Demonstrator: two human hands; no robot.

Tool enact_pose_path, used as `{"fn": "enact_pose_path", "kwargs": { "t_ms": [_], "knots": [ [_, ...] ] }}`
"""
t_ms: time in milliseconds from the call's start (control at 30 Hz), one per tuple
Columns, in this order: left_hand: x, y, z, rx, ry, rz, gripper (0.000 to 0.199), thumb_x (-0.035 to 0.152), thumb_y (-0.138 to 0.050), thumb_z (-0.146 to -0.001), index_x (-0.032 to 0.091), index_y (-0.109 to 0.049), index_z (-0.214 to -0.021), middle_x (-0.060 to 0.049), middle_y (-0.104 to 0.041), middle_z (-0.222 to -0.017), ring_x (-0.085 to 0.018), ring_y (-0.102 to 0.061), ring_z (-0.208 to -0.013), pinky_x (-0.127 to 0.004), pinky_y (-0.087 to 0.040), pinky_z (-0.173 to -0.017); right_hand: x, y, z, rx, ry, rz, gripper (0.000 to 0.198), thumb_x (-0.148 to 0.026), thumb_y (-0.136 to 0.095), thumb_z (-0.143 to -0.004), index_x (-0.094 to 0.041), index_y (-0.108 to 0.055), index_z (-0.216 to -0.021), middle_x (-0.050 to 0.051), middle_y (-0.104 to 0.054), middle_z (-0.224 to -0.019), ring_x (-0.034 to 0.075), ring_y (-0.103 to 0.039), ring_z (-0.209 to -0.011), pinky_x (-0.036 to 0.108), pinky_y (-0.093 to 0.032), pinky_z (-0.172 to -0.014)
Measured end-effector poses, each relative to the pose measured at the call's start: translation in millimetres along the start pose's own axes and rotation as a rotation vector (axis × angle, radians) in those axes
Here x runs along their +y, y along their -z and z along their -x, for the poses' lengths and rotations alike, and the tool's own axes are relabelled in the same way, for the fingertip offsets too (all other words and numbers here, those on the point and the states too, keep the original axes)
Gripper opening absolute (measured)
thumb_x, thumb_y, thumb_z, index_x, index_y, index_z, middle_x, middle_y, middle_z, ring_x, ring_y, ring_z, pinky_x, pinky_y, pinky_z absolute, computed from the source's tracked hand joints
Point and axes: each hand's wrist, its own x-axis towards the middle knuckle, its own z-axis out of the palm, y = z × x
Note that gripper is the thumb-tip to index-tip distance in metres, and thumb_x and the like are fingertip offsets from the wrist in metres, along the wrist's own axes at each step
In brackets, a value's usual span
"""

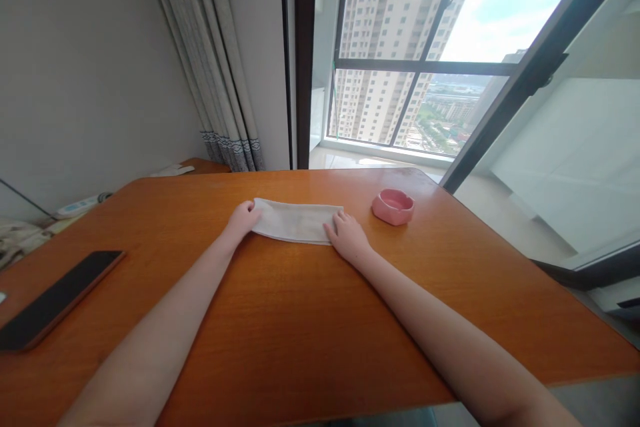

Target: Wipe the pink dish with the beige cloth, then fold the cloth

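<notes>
The two hands are apart from each other, one at each short end of a folded pale cloth (297,222). The left hand (243,219) is curled at the cloth's left end with its thumb over the edge; whether it pinches the fabric cannot be told, as the fingers' undersides are hidden. The right hand (350,238) lies over the right end, thumb and fingers loosely spread on the fabric rather than gripping it. The cloth lies directly between them on the wooden surface (300,320), its long axis running left to right, almost in line from one hand to the other, so neither is clearly nearer. Just beyond the right hand, to its right and apart from the cloth, sits a pink dish (393,208). Well apart on the left, a dark phone-like slab (60,297) lies flat and slanted. Past the far edge are a curtain (215,60) and tall windows (373,103).
</notes>
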Motion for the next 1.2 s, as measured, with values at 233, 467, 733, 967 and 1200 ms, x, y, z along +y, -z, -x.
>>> {"fn": "enact_pose_path", "kwargs": {
  "t_ms": [233,467,733,967,1200],
  "knots": [
    [32.0,6.9,31.7,0.316,-0.258,0.341,0.024,0.023,-0.043,-0.083,0.017,-0.041,-0.106,-0.007,-0.056,-0.108,-0.016,-0.053,-0.096,-0.029,-0.043,-0.086,-5.1,-4.4,1.8,0.014,0.192,-0.172,0.032,-0.031,-0.047,-0.086,-0.023,-0.057,-0.116,0.006,-0.054,-0.13,0.021,-0.044,-0.121,0.052,-0.007,-0.111],
    [73.5,-35.4,66.1,-0.109,-0.726,0.281,0.027,0.016,-0.05,-0.078,0.021,-0.053,-0.105,-0.005,-0.061,-0.099,-0.018,-0.056,-0.092,-0.032,-0.045,-0.084,-4.9,-8.2,-0.7,0.011,0.195,-0.197,0.026,-0.027,-0.049,-0.084,-0.023,-0.059,-0.107,0.005,-0.058,-0.12,0.02,-0.046,-0.116,0.05,-0.014,-0.109],
    [71.4,-45.2,63.8,-0.075,-0.8,0.169,0.022,0.016,-0.041,-0.085,0.017,-0.058,-0.099,-0.009,-0.064,-0.097,-0.021,-0.057,-0.095,-0.034,-0.044,-0.087,-9.6,-5.7,-1.7,0.007,0.192,-0.181,0.029,-0.027,-0.049,-0.083,-0.021,-0.056,-0.11,0.008,-0.053,-0.126,0.022,-0.046,-0.114,0.042,-0.026,-0.103],
    [76.6,-44.4,71.4,-0.139,-0.836,0.207,0.039,0.029,-0.048,-0.085,0.019,-0.049,-0.123,-0.01,-0.062,-0.113,-0.022,-0.057,-0.103,-0.035,-0.045,-0.09,-1.4,-14.9,-13.7,0.079,0.04,-0.349,0.059,-0.017,-0.04,-0.08,-0.012,-0.032,-0.138,0.013,-0.051,-0.13,0.022,-0.046,-0.118,0.036,-0.035,-0.099],
    [61.8,-32.3,58.2,0.018,-0.681,0.118,0.043,0.037,-0.031,-0.093,0.018,-0.05,-0.126,-0.011,-0.054,-0.129,-0.023,-0.045,-0.124,-0.045,-0.027,-0.108,-3.5,-2.1,-2.1,0.251,0.161,-0.317,0.051,-0.026,-0.032,-0.091,-0.017,-0.031,-0.141,0.01,-0.04,-0.141,0.019,-0.033,-0.131,0.036,-0.026,-0.108]
  ]
}}
